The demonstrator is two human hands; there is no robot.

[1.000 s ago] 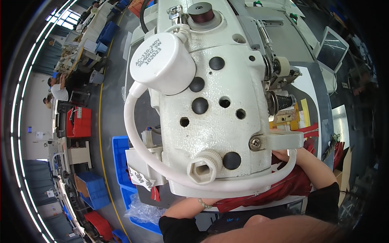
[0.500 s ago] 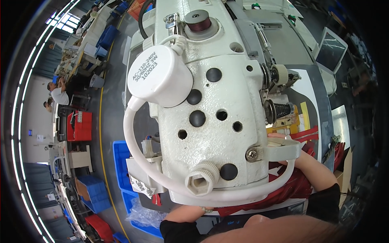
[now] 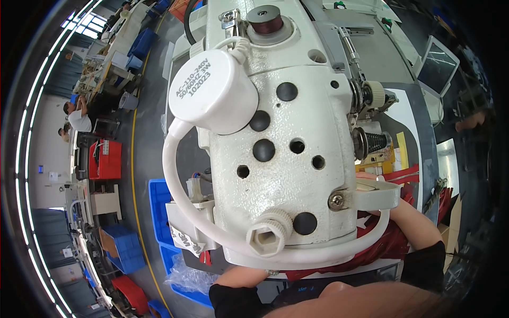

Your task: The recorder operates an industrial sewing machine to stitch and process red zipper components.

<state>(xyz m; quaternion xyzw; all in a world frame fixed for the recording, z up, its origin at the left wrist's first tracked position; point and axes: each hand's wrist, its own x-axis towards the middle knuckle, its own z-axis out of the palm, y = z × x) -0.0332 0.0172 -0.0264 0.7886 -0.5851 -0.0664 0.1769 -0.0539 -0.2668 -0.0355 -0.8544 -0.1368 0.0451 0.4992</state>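
A white sewing machine head (image 3: 286, 122) fills the middle of the view and hides most of both hands. My left forearm (image 3: 241, 276) reaches under its near end from the left. The left hand itself is behind the machine. On the right side, a small part of my right hand (image 3: 366, 175) shows beyond the white bracket, and its fingers are mostly covered. Dark red fabric (image 3: 379, 246) lies bunched between the machine and my right forearm (image 3: 416, 222). Whether either hand grips this fabric cannot be seen.
A spool of dark red thread (image 3: 265, 22) sits on top of the machine. A white hose curves around its left side. Blue bins (image 3: 159, 212) and clear plastic wrap (image 3: 191, 275) are at lower left. A monitor (image 3: 437, 63) stands far right. A person (image 3: 78, 116) sits across the aisle.
The machine appears slightly farther right in the picture, as the view has shifted a little. The arms and red fabric look nearly the same.
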